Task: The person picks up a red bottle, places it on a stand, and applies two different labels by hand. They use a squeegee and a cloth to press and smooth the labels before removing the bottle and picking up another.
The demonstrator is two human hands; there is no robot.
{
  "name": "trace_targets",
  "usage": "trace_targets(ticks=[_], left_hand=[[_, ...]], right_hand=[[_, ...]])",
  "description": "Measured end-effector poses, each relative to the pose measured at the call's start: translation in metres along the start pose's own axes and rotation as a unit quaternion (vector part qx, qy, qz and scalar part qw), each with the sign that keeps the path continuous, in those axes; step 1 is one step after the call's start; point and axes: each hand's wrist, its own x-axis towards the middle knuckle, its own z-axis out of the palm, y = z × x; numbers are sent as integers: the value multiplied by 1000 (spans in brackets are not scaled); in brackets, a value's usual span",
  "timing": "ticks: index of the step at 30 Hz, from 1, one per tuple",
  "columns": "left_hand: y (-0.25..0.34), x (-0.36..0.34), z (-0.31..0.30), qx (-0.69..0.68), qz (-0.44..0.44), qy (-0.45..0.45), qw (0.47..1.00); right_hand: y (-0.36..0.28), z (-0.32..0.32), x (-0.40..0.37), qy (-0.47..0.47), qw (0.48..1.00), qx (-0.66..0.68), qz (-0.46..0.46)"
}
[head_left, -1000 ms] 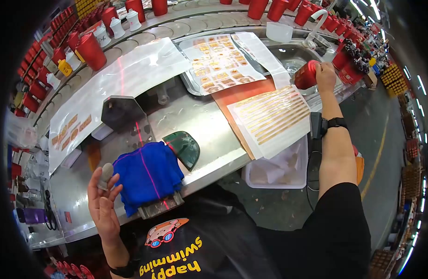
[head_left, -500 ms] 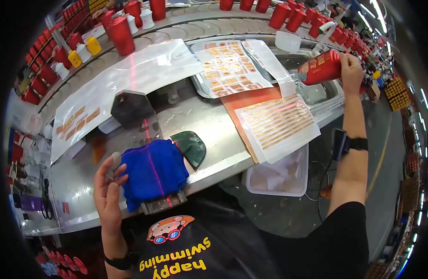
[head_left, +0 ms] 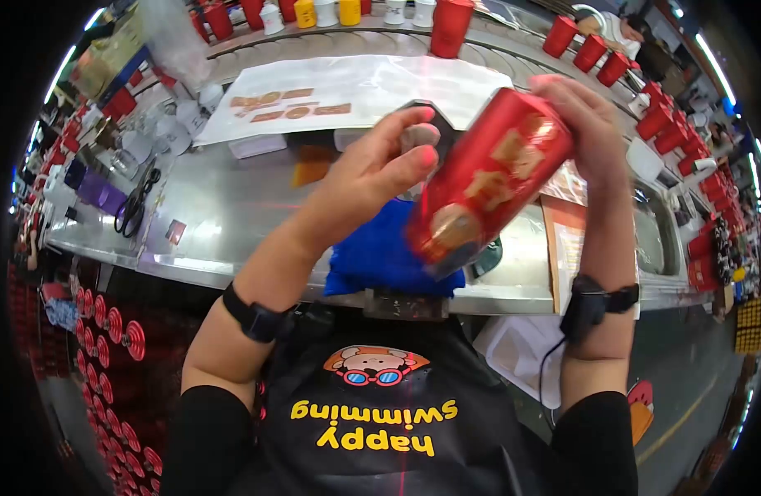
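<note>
My right hand [head_left: 583, 116] grips the upper end of a red container [head_left: 492, 169] with gold lettering, tilted with its lower end toward the left. That lower end hangs in front of a blue cloth [head_left: 368, 256], which lies over a support at the bench's front edge. My left hand [head_left: 388, 157] is raised just left of the container, fingers spread, with pale covers on some fingertips and nothing held. Behind both hands, a white sheet [head_left: 355, 78] with gold decals lies on the bench. A dark green piece [head_left: 489, 258] is partly hidden behind the container.
The metal bench [head_left: 207, 223] carries a purple bottle [head_left: 103, 194] and black scissors [head_left: 135, 202] at left. A sink [head_left: 657, 231] is at right. Red containers [head_left: 450, 29] stand along the back conveyor. Another person [head_left: 620, 33] is at the upper right.
The view has turned left. My right hand has brought the red container from over the sink to above the blue cloth. My left hand has risen from beside the cloth toward the container.
</note>
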Motion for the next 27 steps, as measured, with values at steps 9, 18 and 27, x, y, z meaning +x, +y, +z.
trace_targets(ticks=[9,18,27], left_hand=[[-13,-3,-5,-235,-183,51,953],[-29,-13,4,-303,-187,105,928],[-50,10,-5,-292,-150,101,939]], right_hand=[[73,77,32,-13,991,44,127],[65,80,31,44,992,-72,92],[82,57,-62,14,933,-359,17]])
